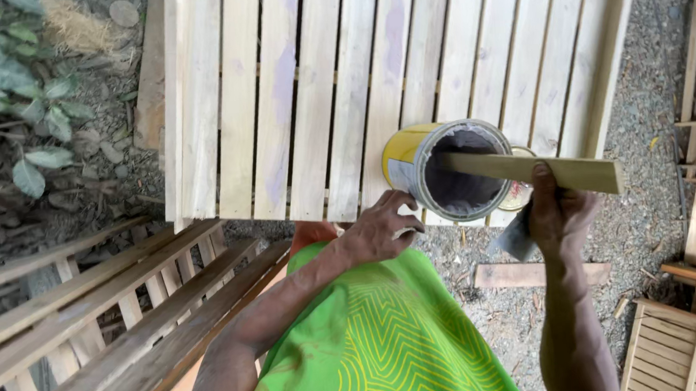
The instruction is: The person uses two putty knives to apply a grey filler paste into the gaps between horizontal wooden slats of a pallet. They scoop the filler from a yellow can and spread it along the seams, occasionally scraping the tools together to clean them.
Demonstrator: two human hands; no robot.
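Left hand (378,230) fingers wrapped on the tilted yellow metal paint can (443,169), just below the pale slatted wooden frame (357,82). Right hand (554,215) fingers grip the flat wooden stick (540,172), its end inside the can.

Only one package: round yellow tin can (435,166), open, grey inside, tilted before the slatted wooden panel (317,93).

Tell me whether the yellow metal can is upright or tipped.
Tipped: the yellow metal can shows its open mouth to the camera, a flat wooden stick poking inside.
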